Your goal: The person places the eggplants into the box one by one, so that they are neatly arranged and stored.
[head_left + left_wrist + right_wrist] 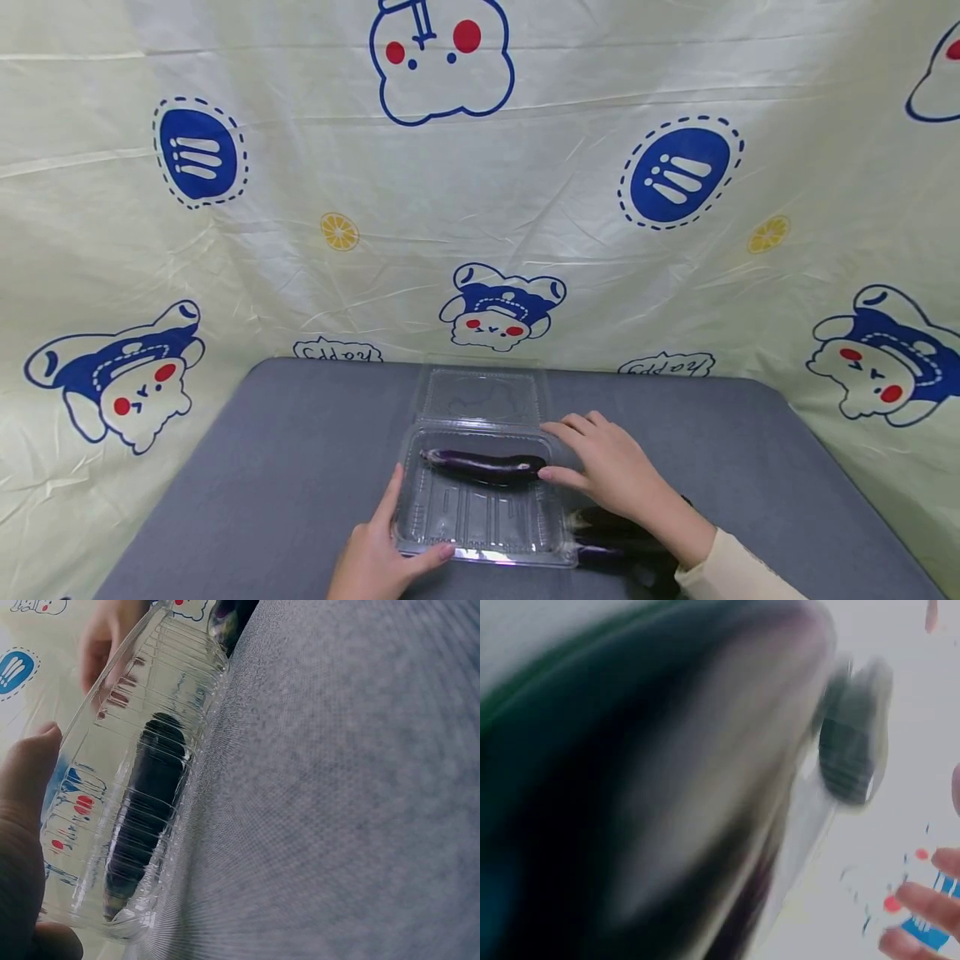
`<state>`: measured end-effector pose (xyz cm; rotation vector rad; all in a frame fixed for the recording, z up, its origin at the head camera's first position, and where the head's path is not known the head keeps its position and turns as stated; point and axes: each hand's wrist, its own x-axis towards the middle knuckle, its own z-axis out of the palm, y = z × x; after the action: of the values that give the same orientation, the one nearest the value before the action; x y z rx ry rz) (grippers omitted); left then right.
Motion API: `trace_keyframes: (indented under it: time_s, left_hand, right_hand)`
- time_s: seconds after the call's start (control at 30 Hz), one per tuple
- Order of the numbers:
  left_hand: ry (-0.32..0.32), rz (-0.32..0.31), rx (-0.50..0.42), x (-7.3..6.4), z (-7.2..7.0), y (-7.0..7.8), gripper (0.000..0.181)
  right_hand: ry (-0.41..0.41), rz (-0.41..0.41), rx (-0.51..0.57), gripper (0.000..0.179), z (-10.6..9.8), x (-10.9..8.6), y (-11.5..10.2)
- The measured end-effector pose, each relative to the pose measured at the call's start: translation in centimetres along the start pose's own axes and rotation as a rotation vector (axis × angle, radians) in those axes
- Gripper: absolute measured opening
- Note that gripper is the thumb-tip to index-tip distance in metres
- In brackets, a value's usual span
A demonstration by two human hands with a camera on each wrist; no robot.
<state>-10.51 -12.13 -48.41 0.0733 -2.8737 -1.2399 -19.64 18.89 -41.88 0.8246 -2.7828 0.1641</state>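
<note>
A clear plastic clamshell container (480, 521) lies open on the grey table (285, 450), its lid (480, 393) folded back. One dark purple eggplant (483, 465) lies across the far part of the base. My left hand (386, 537) braces the near-left corner, index finger straight along the left wall and thumb along the front rim. My right hand (592, 462) hovers at the right rim with relaxed fingers, thumb tip touching the eggplant's stem end. In the left wrist view, the eggplant (146, 810) shows through the ribbed container (161, 697) beside my left hand (22, 825).
More eggplants (611, 533) lie on the table under my right wrist, just right of the container; one fills the blurred right wrist view (630, 787). A printed cloth backdrop (480, 208) hangs behind and around the table.
</note>
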Motion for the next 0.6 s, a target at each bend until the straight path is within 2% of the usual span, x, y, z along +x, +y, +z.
trace_keyframes:
  time_s: [0.27,0.37,0.6]
  left_hand:
    - [0.008,-0.005,0.037,0.0,0.0,-0.1,0.124]
    - [0.006,-0.007,0.042,0.0,0.0,-0.1,0.124]
    - [0.001,-0.010,0.055,0.0,-0.1,0.0,0.124]
  right_hand:
    - [-0.213,0.029,0.118,0.061,-0.5,-3.1,4.1]
    - [-0.246,0.025,0.123,0.063,-0.3,-4.1,5.3]
    - [-0.255,0.003,0.168,0.065,0.0,-5.9,7.4]
